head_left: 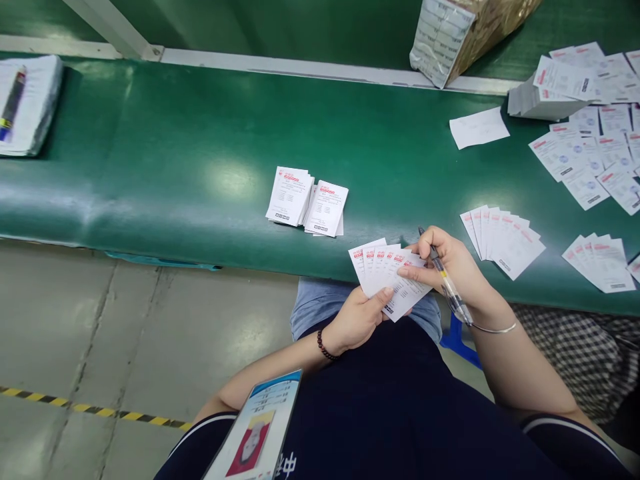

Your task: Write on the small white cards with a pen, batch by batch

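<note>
A fan of white printed cards point(381, 268) with red headings is held over the table's front edge. My left hand point(357, 321) is closed on the lower part of the fan, its thumb on the face of the front card. At the fan's upper right, my right hand point(457, 265) pinches the cards between thumb and fingers. A clear-barrelled pen point(451, 288) also lies in that hand, slanting back toward the wrist. Beyond the fan, two neat stacks of similar cards, a left one point(289, 195) and a right one point(327, 208), sit side by side on the table.
Two fanned card sets, one nearer point(505, 240) and one farther right point(603, 263), lie right of my hands. Behind them are scattered stamped cards point(575, 157), a tall card stack point(543, 103), a paper slip point(479, 128) and a wrapped package point(443, 40). Papers point(40, 100) lie far left.
</note>
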`<control>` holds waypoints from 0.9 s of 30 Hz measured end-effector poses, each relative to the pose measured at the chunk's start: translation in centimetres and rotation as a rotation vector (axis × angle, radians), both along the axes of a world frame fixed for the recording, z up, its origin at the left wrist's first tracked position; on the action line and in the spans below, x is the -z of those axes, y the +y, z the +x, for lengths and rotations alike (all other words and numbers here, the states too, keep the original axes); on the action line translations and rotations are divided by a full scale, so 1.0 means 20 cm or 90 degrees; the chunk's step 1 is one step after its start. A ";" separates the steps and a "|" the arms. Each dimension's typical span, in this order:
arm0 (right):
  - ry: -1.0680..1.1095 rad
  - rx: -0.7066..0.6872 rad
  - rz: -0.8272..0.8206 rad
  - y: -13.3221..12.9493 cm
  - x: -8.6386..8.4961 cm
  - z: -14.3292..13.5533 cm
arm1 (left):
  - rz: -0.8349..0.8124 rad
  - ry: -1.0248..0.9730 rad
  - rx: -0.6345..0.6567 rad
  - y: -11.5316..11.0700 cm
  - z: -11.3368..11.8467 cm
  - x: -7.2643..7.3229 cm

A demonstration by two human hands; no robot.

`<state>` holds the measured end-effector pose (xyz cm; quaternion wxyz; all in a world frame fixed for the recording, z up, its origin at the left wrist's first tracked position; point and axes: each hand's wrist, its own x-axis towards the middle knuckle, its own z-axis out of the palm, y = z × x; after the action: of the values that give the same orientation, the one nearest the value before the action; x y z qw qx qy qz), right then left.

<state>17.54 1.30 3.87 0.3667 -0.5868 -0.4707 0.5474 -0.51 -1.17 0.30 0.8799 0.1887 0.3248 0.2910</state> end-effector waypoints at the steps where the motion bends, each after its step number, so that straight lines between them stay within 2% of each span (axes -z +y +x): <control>1: 0.000 -0.003 -0.007 0.01 0.00 0.00 | -0.004 0.002 -0.004 0.00 0.00 -0.01; 4: 0.024 -0.006 -0.026 0.03 0.02 0.02 | -0.006 0.015 0.012 0.01 -0.02 -0.02; 6: 0.023 0.003 -0.022 0.06 0.02 0.04 | 0.011 0.024 0.060 -0.01 -0.07 -0.02; 8: 0.001 0.015 -0.013 0.09 0.02 0.06 | 0.085 0.077 0.117 -0.03 -0.14 0.00; 10: -0.025 0.021 -0.012 0.12 0.02 0.08 | 0.277 0.232 0.127 -0.04 -0.21 0.02; 13: -0.037 0.021 -0.017 0.16 0.01 0.10 | 0.726 0.480 0.047 -0.03 -0.25 0.04; 15: -0.041 0.020 -0.018 0.19 0.02 0.10 | 0.957 0.536 0.025 0.00 -0.24 0.05; 17: -0.058 0.012 -0.016 0.21 0.03 0.11 | 1.071 0.555 0.059 0.04 -0.20 0.05; 19: -0.086 -0.003 -0.009 0.22 0.05 0.11 | 1.104 0.570 0.113 0.06 -0.17 0.06; 21: -0.113 -0.021 0.002 0.22 0.07 0.13 | 1.089 0.569 0.156 0.07 -0.15 0.08; 27: -0.259 -0.040 0.029 0.20 0.05 0.13 | 1.055 0.553 0.217 0.07 -0.15 0.11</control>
<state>20.20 5.26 2.89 0.2600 -0.6616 -0.5655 0.4181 -3.56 0.26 -1.84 0.2991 0.8892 0.2820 0.2010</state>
